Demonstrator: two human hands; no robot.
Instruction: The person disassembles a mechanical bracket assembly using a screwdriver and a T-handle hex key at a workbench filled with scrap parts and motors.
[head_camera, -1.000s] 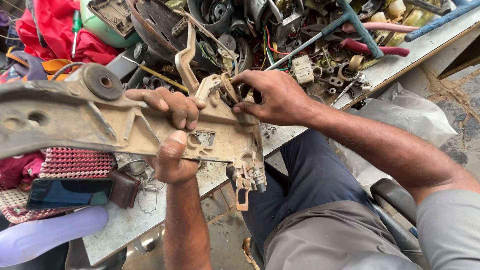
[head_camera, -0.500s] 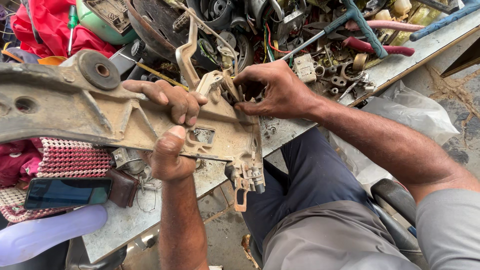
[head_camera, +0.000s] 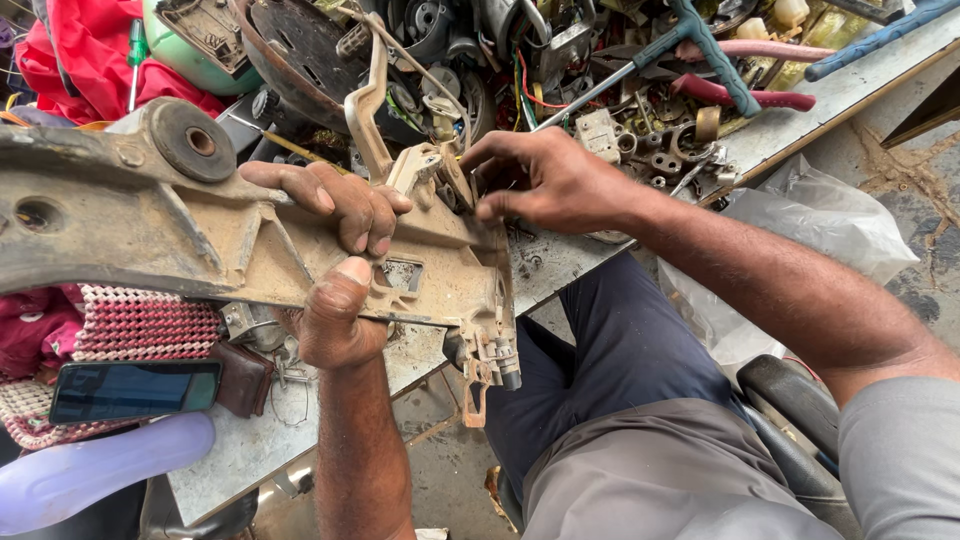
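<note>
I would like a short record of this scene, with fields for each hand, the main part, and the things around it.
Left hand: grips the dirty metal frame, thumb underneath.
Right hand: fingertips pinch at the frame's top bracket.
Surface: workbench, its edge bare.
Nearby: phone, brown wallet, red cloth, blue-handled tool, scrap parts.

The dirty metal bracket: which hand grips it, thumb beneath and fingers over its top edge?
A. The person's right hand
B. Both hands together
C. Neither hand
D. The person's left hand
D: the left hand clamps the metal bracket, while the right hand only pinches a small part at its far end.
</note>
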